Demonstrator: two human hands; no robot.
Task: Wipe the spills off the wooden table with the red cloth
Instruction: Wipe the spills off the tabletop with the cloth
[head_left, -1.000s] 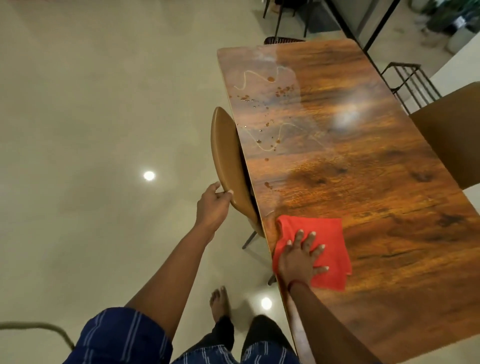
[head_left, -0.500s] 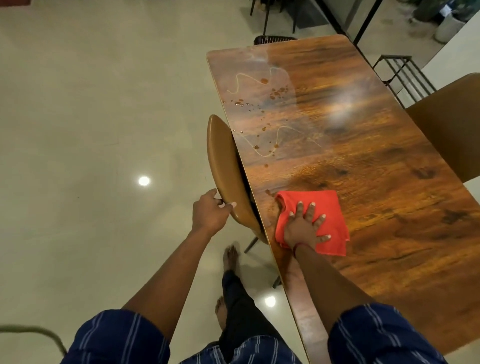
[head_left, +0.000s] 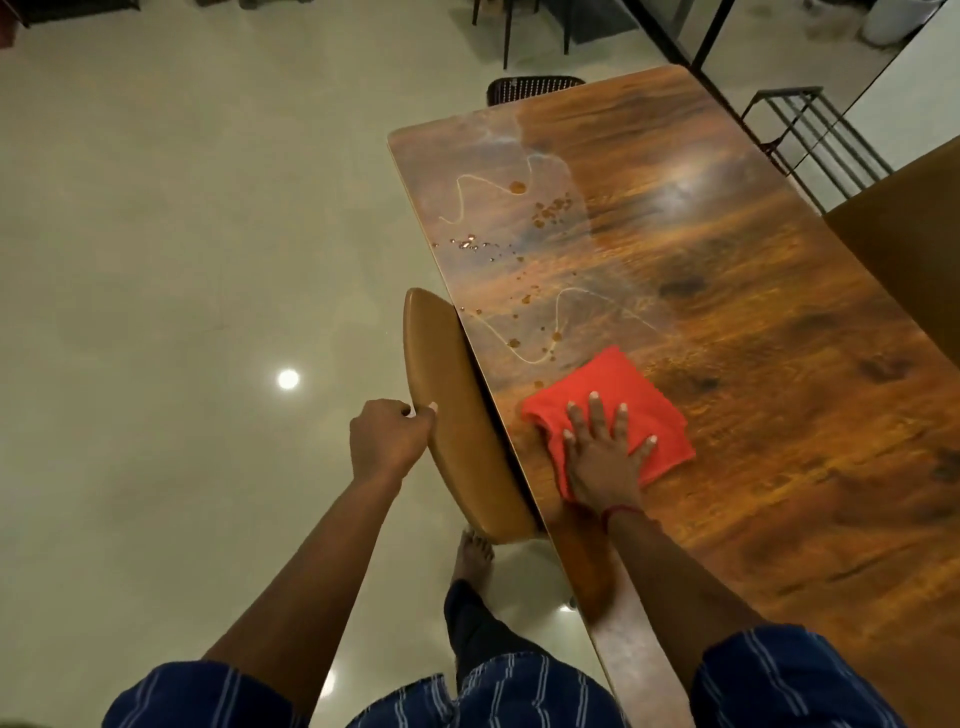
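**Nearest.** Blue striped sleeves (head_left: 779, 680) cover both upper arms. A bare foot (head_left: 470, 556) stands on the pale floor (head_left: 156, 260), below and between the two forearms.

**Right hand** (head_left: 602, 457). It lies flat, palm down, with the fingers straight and spread apart, pressing on the red cloth (head_left: 631, 382). A red thread (head_left: 621, 512) circles the wrist.

**Red cloth.** It lies folded on the wooden table (head_left: 779, 441), close to the table's left edge. The hand covers its near left part. Bare cloth shows beyond the fingertips and to the right of the hand.

**Left hand** (head_left: 387, 439). It is off the table, to the left of the right hand. Its fingers are curled over the top edge of a tan chair back (head_left: 457, 415), gripping it. The chair back stands between the two hands, just beside the table's left edge. A round spot of reflected light (head_left: 288, 378) shows on the floor to the left of this hand.

**Spills, near group** (head_left: 553, 338). These sit just beyond the cloth's far left corner: a thin pale wavy line with brown drops along it. One drop lies just beside the cloth's left corner.

**Spills, far group** (head_left: 550, 210). Well beyond the fingertips are small scattered drops, a second wavy line and a cluster of brown drops, all toward the table's far left corner.

**Farthest.** A dark chair (head_left: 535, 88) stands at the table's far end. Far to the right of the right hand, a second tan chair (head_left: 904, 270) stands at the table's right edge. A black metal rack (head_left: 810, 135) stands beyond that chair.
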